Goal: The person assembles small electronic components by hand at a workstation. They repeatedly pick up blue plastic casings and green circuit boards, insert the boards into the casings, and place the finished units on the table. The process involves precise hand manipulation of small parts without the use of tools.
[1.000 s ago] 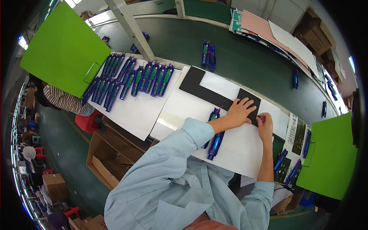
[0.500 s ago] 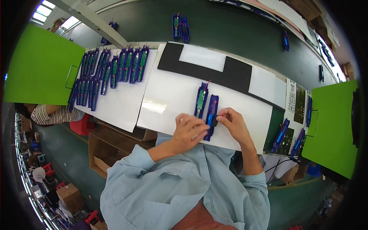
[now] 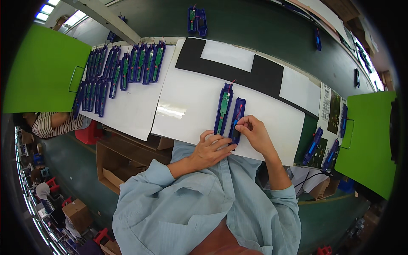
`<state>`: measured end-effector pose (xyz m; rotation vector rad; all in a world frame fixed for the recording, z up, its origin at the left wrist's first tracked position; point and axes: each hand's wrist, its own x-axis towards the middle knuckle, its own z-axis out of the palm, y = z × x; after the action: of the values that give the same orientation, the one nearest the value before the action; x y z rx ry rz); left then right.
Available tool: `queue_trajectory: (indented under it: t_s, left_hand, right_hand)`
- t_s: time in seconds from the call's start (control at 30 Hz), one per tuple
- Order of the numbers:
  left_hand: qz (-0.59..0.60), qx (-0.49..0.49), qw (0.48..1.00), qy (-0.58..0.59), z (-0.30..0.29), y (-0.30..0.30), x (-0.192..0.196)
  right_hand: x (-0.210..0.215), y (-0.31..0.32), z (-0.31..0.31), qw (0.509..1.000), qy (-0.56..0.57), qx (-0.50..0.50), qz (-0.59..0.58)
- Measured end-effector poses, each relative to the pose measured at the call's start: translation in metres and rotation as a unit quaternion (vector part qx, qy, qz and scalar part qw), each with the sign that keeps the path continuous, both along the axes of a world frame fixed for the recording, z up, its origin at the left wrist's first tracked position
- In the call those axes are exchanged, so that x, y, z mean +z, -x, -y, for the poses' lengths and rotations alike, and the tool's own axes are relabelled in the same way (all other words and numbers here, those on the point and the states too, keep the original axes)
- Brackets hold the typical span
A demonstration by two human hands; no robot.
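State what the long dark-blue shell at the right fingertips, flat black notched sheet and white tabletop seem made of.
Dark-blue shell: probably moulded plastic, smooth-looking; thin, trough-like walls.
Black notched sheet: perhaps foam or rubber, matte; no glare.
White tabletop: possibly laminate or plastic film, glossy; it mirrors bright light.

A case half with a board (image 3: 223, 108) lies on the table (image 3: 182, 123). Just right of it lies another half (image 3: 240, 106), with the right hand (image 3: 251, 128) on it. The left hand (image 3: 211, 148) is at its near end. Behind both halves is a flat pad (image 3: 229, 71). Many cases (image 3: 124, 74) lie far left. Behind the table, 1 open case (image 3: 192, 19) sits on the belt (image 3: 255, 36).
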<state>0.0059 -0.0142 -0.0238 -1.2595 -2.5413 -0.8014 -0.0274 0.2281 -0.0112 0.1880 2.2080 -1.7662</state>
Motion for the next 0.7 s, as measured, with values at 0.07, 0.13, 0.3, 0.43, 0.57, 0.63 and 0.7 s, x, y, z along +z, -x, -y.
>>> queue_trajectory:
  t_s: [0.07, 0.13, 0.3, 0.43, 0.57, 0.63, 0.7]
  left_hand:
    - [-0.002, 0.001, 1.0, 0.001, 0.0, 0.0, 0.0]
    - [-0.001, 0.003, 1.0, -0.005, 0.0, 0.0, -0.002]
    - [0.003, 0.006, 1.0, -0.002, 0.0, -0.003, -0.002]
    - [0.02, 0.008, 1.0, -0.015, 0.002, -0.003, 0.004]
    - [0.031, 0.063, 0.995, -0.07, -0.003, 0.02, 0.024]
    - [0.029, 0.128, 0.986, -0.1, -0.013, 0.051, 0.039]
    - [0.013, 0.139, 0.986, -0.087, -0.02, 0.079, 0.05]
  right_hand:
    - [0.005, -0.003, 0.007, 0.998, -0.053, -0.014, -0.029]
    - [0.008, -0.006, 0.012, 0.994, -0.089, -0.022, -0.06]
    - [0.01, -0.007, 0.014, 0.993, -0.094, -0.038, -0.06]
    - [0.008, 0.005, 0.01, 0.984, -0.137, -0.06, -0.1]
    - [0.002, 0.02, 0.02, 0.977, -0.125, -0.057, -0.161]
    - [0.001, 0.023, 0.024, 0.977, -0.111, -0.061, -0.172]
    - [0.0, 0.02, 0.026, 0.979, -0.103, -0.062, -0.165]
